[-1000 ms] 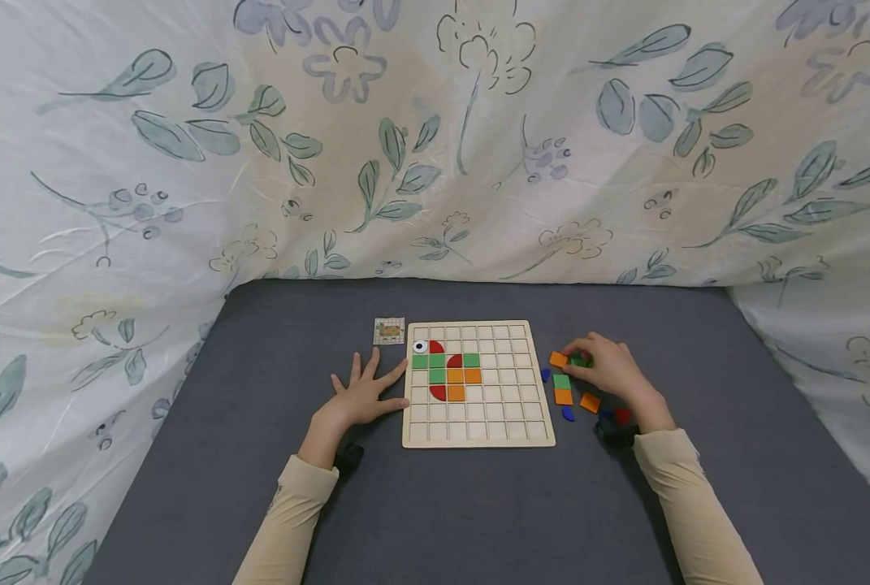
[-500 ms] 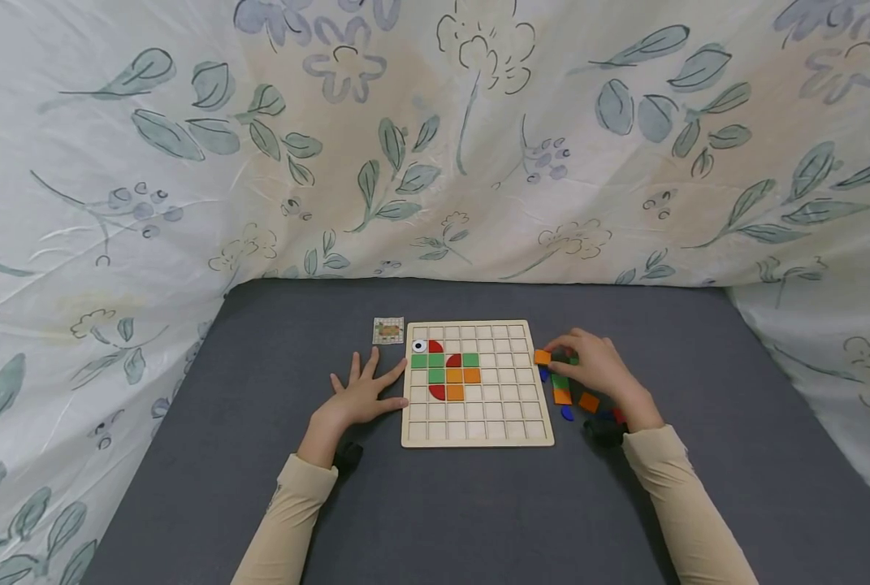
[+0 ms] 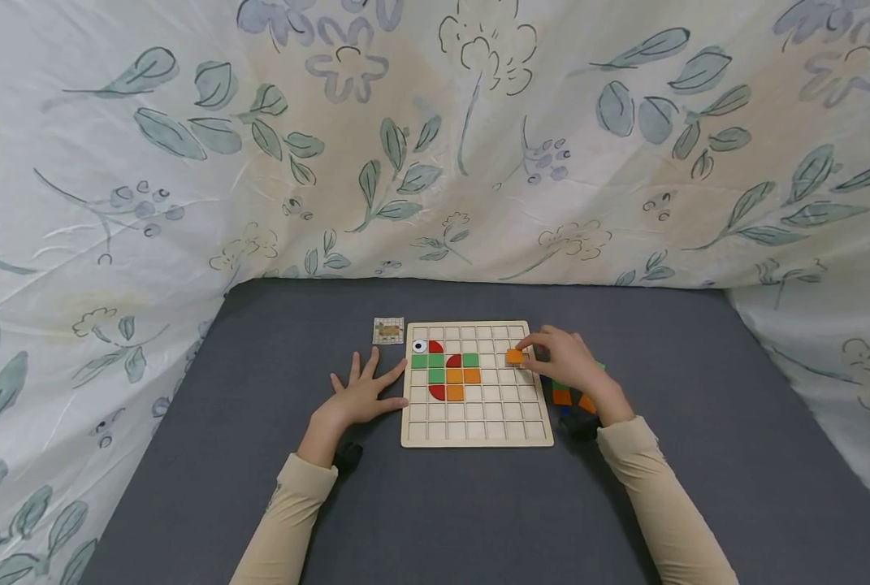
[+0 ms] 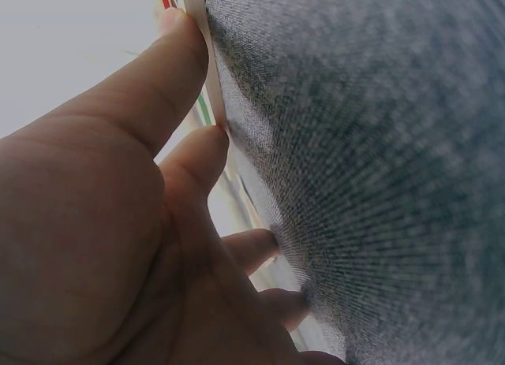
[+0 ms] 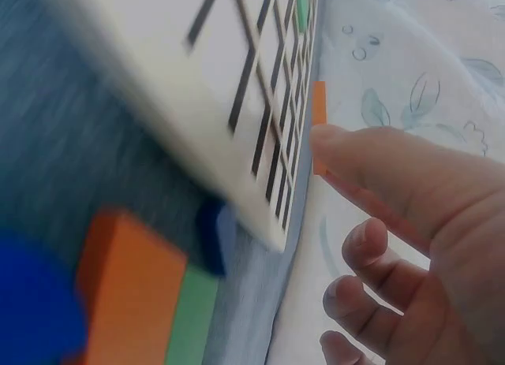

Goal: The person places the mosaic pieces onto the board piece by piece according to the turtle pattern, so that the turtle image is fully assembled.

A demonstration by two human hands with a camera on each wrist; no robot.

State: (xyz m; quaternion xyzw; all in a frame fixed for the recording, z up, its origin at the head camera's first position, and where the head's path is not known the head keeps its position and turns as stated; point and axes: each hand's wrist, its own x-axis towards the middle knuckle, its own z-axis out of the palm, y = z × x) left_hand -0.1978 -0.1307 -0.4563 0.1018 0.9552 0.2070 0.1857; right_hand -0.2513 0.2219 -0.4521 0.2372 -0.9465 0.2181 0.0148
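A pale wooden grid board (image 3: 478, 435) lies on the dark cloth. Colored tiles fill several cells at its left: a white eye tile (image 3: 419, 347), red quarter-round pieces (image 3: 438, 393), green squares (image 3: 436, 376) and orange squares (image 3: 455, 393). My left hand (image 3: 357, 400) is spread flat on the cloth, thumb and index fingertip touching the board's left edge. Above the board's right side, my right hand (image 3: 568, 361) pinches an orange square tile (image 3: 514, 357) between thumb and index finger. In the right wrist view this orange tile (image 5: 319, 105) is seen edge-on, apart from the board.
Loose pieces lie right of the board, partly hidden under my right arm: an orange tile (image 5: 134, 286), a green tile (image 5: 193, 318) and blue pieces (image 5: 217, 235). A small picture card (image 3: 388, 331) lies by the board's upper left corner. A floral curtain (image 3: 435, 203) hangs behind.
My right hand has carried the orange tile leftward from the loose pieces to over the board's right columns. My left hand has stayed at the board's left edge.
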